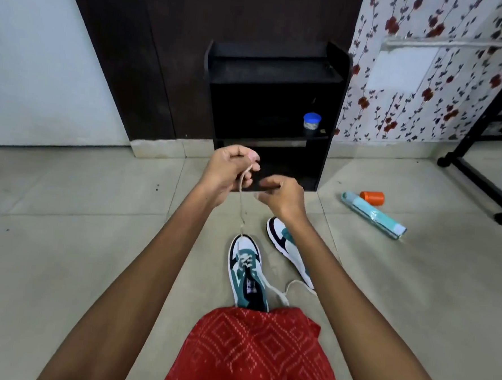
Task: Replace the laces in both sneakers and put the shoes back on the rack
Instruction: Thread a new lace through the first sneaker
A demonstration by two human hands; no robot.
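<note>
1. The lace (241,201) rises tight from the front eyelets of the near sneaker (246,273), probably lifted high so the slack draws through.
2. The left hand (230,171) has its fingers curled round the lace's upper end, pinching it.
3. The right hand (281,197) hovers just beside, fingers half curled; I cannot tell whether it holds anything.
4. The near sneaker sits on the floor (79,238), toe toward the rack (274,82), so the eyelets face the person. The lace's other end trails toward the second sneaker (287,248), just beside.
5. The rack stands well beyond with a blue-lidded jar (311,124) on a shelf; both shoes are still off it.
</note>
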